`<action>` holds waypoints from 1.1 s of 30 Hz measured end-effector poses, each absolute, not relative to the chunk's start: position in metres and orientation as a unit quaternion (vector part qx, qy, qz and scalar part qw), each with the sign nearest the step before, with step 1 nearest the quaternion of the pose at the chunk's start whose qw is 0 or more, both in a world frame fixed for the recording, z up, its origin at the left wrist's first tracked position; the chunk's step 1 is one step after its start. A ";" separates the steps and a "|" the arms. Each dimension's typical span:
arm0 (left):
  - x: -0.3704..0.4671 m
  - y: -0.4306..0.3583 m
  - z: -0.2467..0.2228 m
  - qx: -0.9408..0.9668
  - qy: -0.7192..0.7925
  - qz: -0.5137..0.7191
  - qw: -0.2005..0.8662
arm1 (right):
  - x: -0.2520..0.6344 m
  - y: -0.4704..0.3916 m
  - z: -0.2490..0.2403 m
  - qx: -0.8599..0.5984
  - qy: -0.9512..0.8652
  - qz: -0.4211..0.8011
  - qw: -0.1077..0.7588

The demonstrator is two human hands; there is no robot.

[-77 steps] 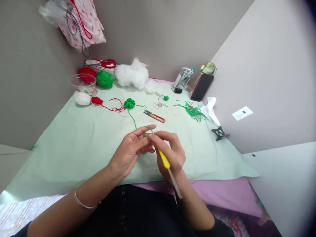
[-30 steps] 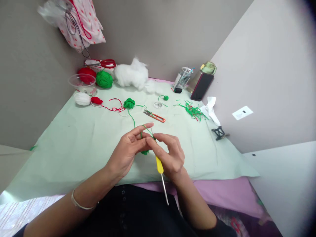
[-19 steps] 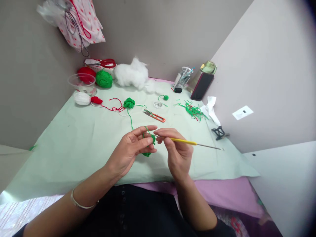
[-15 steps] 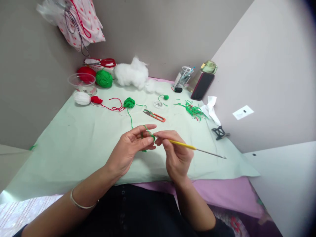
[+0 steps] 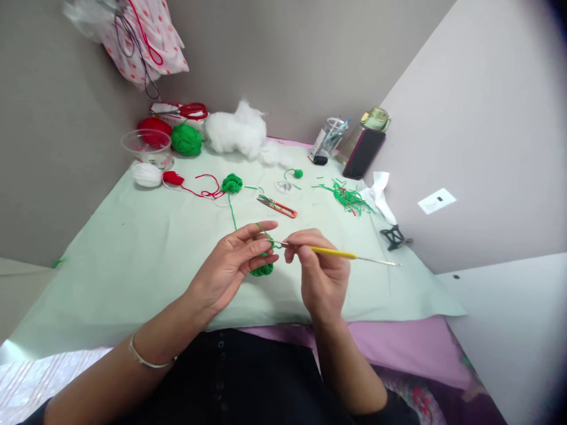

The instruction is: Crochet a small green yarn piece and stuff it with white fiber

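In my right hand [image 5: 325, 274] is a crochet hook [image 5: 332, 252] with a yellow handle and a metal shaft at each end. Its left tip meets green yarn at the fingertips of my left hand [image 5: 233, 254]. That hand pinches the yarn between thumb and fingers, and a strand runs over its raised index finger. Below the left fingers hangs a green crocheted piece [image 5: 262, 268], partly hidden by them. From the left hand a green strand leads back to a small green yarn bundle [image 5: 232, 183] on the table.
Orange thread snips [image 5: 277, 206] lie just beyond my hands. Green yarn scraps [image 5: 349, 198] are at the right, near a phone [image 5: 364, 154] leaning on a bottle. White stuffing [image 5: 237, 131], a green yarn ball [image 5: 186, 140] and a plastic tub [image 5: 153, 158] stand at the back.
My right hand has shifted slightly right, drawing the hook back from the left fingers, and the hook lies flatter. More of the green crocheted piece shows beneath my left hand.
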State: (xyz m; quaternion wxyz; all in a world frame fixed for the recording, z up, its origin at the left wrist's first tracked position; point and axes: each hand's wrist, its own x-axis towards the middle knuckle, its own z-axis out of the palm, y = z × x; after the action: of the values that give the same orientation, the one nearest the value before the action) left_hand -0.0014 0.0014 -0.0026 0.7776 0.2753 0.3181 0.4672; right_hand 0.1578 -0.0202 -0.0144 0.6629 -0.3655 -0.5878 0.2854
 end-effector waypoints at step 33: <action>-0.007 -0.003 -0.007 0.467 0.405 0.483 0.619 | 0.159 -0.026 -0.024 -0.341 -0.687 0.169 0.619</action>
State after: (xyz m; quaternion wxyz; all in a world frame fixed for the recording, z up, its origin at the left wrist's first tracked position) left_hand -0.0067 -0.0027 -0.0066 0.6194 0.4672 0.4055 0.4834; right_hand 0.1587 -0.0264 -0.0236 0.6188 -0.3412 -0.6872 0.1687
